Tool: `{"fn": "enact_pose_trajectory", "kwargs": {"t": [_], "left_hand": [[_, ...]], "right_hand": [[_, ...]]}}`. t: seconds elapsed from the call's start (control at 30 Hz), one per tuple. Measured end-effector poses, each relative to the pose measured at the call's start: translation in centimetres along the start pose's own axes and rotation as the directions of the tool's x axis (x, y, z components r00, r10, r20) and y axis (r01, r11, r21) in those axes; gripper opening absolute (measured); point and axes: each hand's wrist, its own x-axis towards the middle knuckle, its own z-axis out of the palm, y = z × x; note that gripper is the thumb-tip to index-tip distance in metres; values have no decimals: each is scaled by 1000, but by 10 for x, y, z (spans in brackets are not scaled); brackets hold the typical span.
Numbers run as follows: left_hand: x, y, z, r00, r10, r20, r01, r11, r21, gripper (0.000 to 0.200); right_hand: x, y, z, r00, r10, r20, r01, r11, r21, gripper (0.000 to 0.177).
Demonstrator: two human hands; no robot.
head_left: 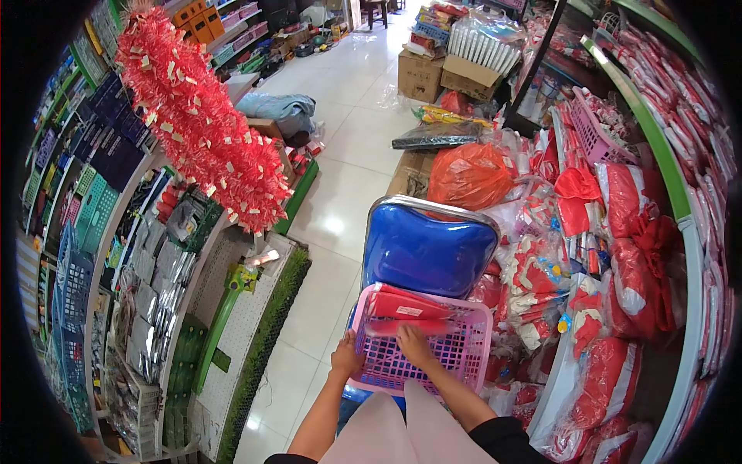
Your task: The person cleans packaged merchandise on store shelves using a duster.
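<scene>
A pink plastic basket (478, 352) with a grid bottom rests on the seat of a blue chair (429, 243), in front of its padded backrest. My left hand (347, 356) is closed around the basket's left rim. Inside the basket, toward its far side, lie red packets (406, 307) in clear plastic, one with a small white label. My right hand (416, 346) reaches over the basket, its fingers closed at the near edge of a red plastic-wrapped packet (382, 327). The fingertips are partly hidden by the hand.
Bagged red-and-white goods (607, 379) are piled on the right, beside a green-edged shelf (641, 116). An orange bag (473, 176) and cardboard boxes (421, 75) stand beyond the chair. Left are stocked shelves (139, 294) and a hanging red tinsel bundle (202, 124). A tiled aisle (332, 185) runs between.
</scene>
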Motion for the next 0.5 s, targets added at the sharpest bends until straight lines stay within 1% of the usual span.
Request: {"fn": "enact_pose_trajectory", "kwargs": {"t": [0.03,0.07,0.13,0.17,0.23,0.27,0.33,0.37,0.4,0.43,0.47,0.5], "left_hand": [[2,-3,2,1000,-3,27,4,1000,-14,83],[4,-5,3,999,-6,54,7,1000,-27,83],[19,-30,29,998,48,43,-45,997,-61,84],[26,-35,34,997,75,36,-72,994,-82,85],[28,-22,13,983,40,180,-35,999,-31,81],[25,-14,2,968,23,251,-23,1000,-3,80],[5,14,-17,994,-6,113,10,1000,-29,74],[1,27,-26,999,-13,44,15,999,-42,72],[10,31,-27,998,48,33,-41,982,-187,70],[19,35,-26,994,108,21,-95,940,-328,69],[28,40,-25,986,168,5,-146,873,-466,68],[9,70,-48,967,222,-123,-253,796,-549,66]], "right_hand": [[-7,0,4,993,52,103,-57,997,44,19],[-14,3,5,985,70,158,-62,997,-55,19],[-22,3,-2,958,128,257,-62,966,-250,19],[-23,4,-2,967,122,223,-58,961,-272,19],[-19,6,-8,981,110,157,-55,946,-321,20],[-16,4,-16,983,159,90,-131,957,-259,20],[-5,-13,-50,962,270,-46,-274,954,-122,19],[-3,-18,-66,946,197,-258,-225,971,-84,16],[-2,-23,-84,908,360,-215,-344,933,109,15],[-5,-27,-102,853,502,-145,-447,844,296,15],[-8,-31,-122,788,614,-53,-525,714,464,15],[-16,-29,-134,809,573,-133,-392,693,605,16]]}}
